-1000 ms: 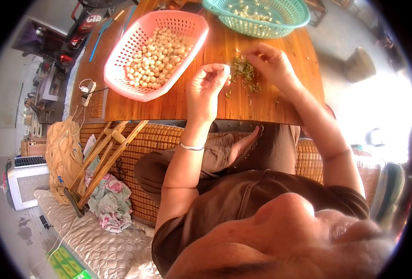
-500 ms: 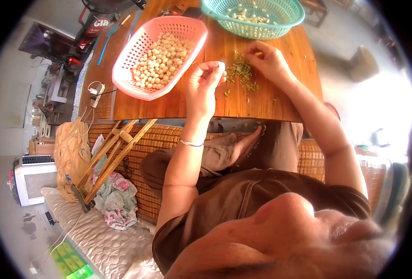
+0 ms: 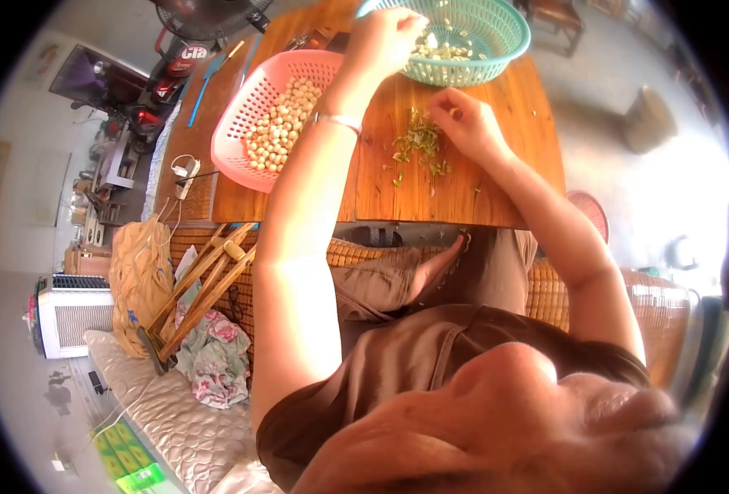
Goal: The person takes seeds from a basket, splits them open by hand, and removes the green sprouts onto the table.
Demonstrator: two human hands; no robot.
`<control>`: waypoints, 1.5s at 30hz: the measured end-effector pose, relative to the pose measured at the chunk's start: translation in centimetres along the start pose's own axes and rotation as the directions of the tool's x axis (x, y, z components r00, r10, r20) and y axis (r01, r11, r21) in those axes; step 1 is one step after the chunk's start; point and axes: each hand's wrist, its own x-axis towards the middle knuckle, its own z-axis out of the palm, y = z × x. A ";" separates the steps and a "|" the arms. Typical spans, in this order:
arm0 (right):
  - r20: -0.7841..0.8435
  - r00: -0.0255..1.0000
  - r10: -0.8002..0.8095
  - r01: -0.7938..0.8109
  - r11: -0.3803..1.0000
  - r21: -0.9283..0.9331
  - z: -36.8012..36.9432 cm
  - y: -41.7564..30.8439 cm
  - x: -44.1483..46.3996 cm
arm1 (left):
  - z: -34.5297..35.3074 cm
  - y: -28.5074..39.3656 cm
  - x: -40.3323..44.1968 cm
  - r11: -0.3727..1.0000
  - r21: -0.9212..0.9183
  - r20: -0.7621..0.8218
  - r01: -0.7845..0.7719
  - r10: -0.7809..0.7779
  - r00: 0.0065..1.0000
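Observation:
My left hand (image 3: 391,39) reaches over the near left rim of the teal basket (image 3: 484,76), fingers curled together, and anything between the fingertips is hidden. Several small pale seed pieces (image 3: 447,51) lie inside that basket. My right hand (image 3: 470,123) is beside a small pile of thin green bits (image 3: 418,142) on the table, with thumb and index finger pinched; what they hold is too small to make out. Under my left forearm stands a pink basket (image 3: 231,136), partly covered by it, holding many round cream seeds (image 3: 278,132) that look like lotus seeds.
The wooden table (image 3: 504,177) carries both baskets. Left of them lie a blue-handled tool (image 3: 204,86) and a white power strip (image 3: 188,177) with cords. Wooden crutches (image 3: 208,284) and a floral cloth (image 3: 216,358) rest on the bench. A black fan (image 3: 212,18) stands behind.
My left hand has moved up and forward from the table's middle to the teal basket; the pale piece seen in its fingers is no longer visible. The right hand stays by the green bits.

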 end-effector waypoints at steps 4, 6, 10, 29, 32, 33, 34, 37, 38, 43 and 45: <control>-0.019 0.999 -0.045 0.045 0.999 0.023 -0.2 0.6 0.0 | -1.0 -1.2 0.8 0.991 0.135 -0.003 -0.003 0.003 1.000; -0.084 0.992 -0.090 0.097 0.991 0.093 0.2 1.1 0.0 | -3.0 -1.4 0.1 0.994 0.058 -0.100 0.097 -0.091 0.991; 0.005 0.999 -0.048 0.047 0.990 0.132 -0.1 1.5 -0.1 | -9.8 -2.9 -3.4 0.954 0.231 -0.192 0.190 -0.147 0.970; -0.044 0.993 -0.111 0.107 0.991 -0.084 0.7 -0.6 -0.7 | -15.6 -10.7 -11.9 0.706 0.615 -0.055 0.351 -0.405 0.913; -0.095 0.957 -0.274 0.269 0.961 -0.059 0.9 -0.7 -0.6 | -15.2 -11.8 -11.7 0.682 0.634 0.018 0.363 -0.483 0.876; -0.017 0.976 -0.217 0.214 0.969 -0.123 0.8 -0.2 -0.7 | -15.0 -12.1 -11.6 0.656 0.674 0.075 0.340 -0.519 0.851; 0.056 0.987 -0.153 0.161 0.968 -0.191 0.6 0.1 -0.8 | -15.0 -12.3 -11.6 0.682 0.667 0.111 0.301 -0.491 0.864; -0.013 0.982 -0.189 0.187 0.977 -0.099 0.6 -0.9 -0.9 | -14.8 -11.8 -11.2 0.637 0.720 0.118 0.277 -0.505 0.855; -0.015 0.982 -0.186 0.183 0.978 -0.099 0.5 -0.9 -0.9 | -14.7 -11.8 -11.2 0.638 0.720 0.122 0.274 -0.505 0.854; 0.057 0.978 -0.202 0.209 0.964 -0.163 0.5 -0.9 -1.0 | -15.3 -9.7 -11.0 0.742 0.477 -0.006 0.472 -0.534 0.845; 0.049 0.981 -0.189 0.194 0.969 -0.150 0.5 -0.7 -1.0 | -14.6 -8.8 -11.3 0.880 0.352 -0.040 0.318 -0.325 0.945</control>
